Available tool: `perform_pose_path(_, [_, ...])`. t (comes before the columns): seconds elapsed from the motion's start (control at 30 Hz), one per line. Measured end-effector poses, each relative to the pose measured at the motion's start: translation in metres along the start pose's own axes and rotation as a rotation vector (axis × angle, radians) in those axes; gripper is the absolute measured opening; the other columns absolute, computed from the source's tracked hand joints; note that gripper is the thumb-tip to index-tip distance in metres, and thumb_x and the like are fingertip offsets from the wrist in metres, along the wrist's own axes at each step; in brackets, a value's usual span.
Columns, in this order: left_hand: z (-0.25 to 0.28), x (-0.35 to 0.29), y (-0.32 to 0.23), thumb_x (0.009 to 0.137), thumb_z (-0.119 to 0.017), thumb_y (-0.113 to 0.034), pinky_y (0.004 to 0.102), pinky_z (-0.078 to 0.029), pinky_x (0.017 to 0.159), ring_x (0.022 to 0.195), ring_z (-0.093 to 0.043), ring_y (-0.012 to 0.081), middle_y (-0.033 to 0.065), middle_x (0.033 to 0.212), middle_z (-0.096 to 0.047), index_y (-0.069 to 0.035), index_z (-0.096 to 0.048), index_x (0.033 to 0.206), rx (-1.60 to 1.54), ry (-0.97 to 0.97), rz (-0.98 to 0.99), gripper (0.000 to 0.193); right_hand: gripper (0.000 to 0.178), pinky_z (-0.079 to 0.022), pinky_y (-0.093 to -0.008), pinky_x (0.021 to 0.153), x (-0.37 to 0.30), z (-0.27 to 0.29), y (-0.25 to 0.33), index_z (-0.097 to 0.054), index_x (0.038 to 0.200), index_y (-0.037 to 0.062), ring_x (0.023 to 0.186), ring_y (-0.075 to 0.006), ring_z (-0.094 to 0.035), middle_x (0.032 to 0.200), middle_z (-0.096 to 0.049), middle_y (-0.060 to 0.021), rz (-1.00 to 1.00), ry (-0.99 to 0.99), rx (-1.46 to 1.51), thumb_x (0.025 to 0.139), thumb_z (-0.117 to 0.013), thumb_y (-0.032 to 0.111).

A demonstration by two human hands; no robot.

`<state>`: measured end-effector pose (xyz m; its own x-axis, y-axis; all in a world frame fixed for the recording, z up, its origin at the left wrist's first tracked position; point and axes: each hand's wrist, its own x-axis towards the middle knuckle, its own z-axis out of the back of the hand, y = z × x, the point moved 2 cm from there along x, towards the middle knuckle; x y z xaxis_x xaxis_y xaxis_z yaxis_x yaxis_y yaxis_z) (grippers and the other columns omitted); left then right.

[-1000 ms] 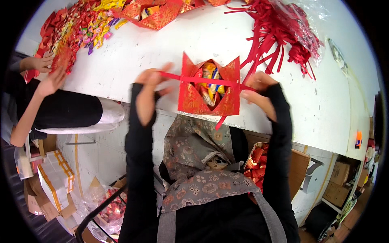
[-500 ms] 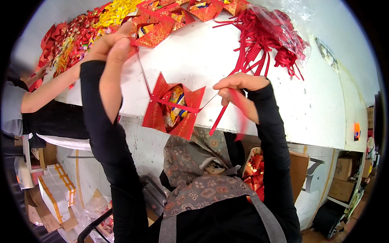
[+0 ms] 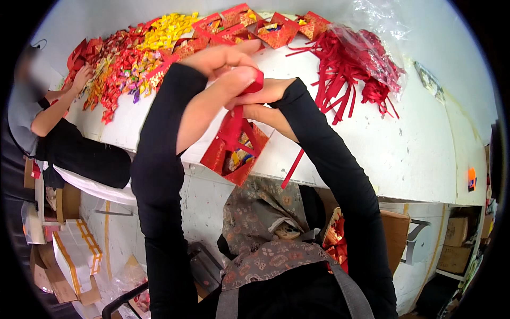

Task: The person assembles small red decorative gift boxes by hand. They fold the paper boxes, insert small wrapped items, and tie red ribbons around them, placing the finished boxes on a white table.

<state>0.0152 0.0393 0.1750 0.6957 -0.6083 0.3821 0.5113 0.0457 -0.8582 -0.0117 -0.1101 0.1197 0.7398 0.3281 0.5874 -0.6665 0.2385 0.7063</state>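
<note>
Head view: both hands pinch a red ribbon over a small red box

Head camera looks down on a white table (image 3: 425,154). The left hand (image 3: 220,61) is raised above the table edge, its fingers closed on a red ribbon (image 3: 255,84). The right hand (image 3: 265,98) sits just beside it, touching it, and also grips the ribbon. Below the hands hangs a small red box (image 3: 234,154), open at the top, with wrapped sweets showing inside; ribbon runs across it and one loose end trails down past the table edge. Farther back lies a pile of red ribbons (image 3: 350,66) under clear plastic, a row of more red boxes (image 3: 276,29), and a heap of wrapped sweets (image 3: 133,58). Another person's hand (image 3: 82,77) rests at that heap on the left.
</note>
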Motion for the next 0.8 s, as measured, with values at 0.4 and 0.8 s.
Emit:
perform_pose_path(0.4, [-0.033, -0.034, 0.090, 0.093, -0.049, -0.025, 0.0235, -0.045, 0.065, 0.066, -0.053, 0.0118, 0.0048, 0.076, -0.058, 0.001, -0.058, 0.102, -0.440, -0.062, 0.380, 0.029, 0.018, -0.047, -0.0270, 0.064, -0.014, 0.014, -0.003, -0.069, 0.089, 0.0062, 0.074, -0.0198, -0.059, 0.077, -0.064, -0.0063, -0.079, -0.224, -0.069, 0.074, -0.070, 0.016])
perform_pose_path(0.8, [-0.035, -0.032, 0.061, 0.066, -0.062, -0.002, 0.0303, -0.051, 0.063, 0.078, -0.063, 0.0240, 0.0091, 0.088, -0.065, -0.005, -0.065, 0.084, 0.805, -0.078, -0.787, 0.018, 0.030, -0.043, -0.0253, 0.083, -0.030, -0.001, -0.067, -0.058, 0.112, 0.0031, 0.091, -0.0074, -0.054, 0.096, -0.063, -0.0074, -0.408, 0.372, 0.227, 0.083, -0.051, 0.002])
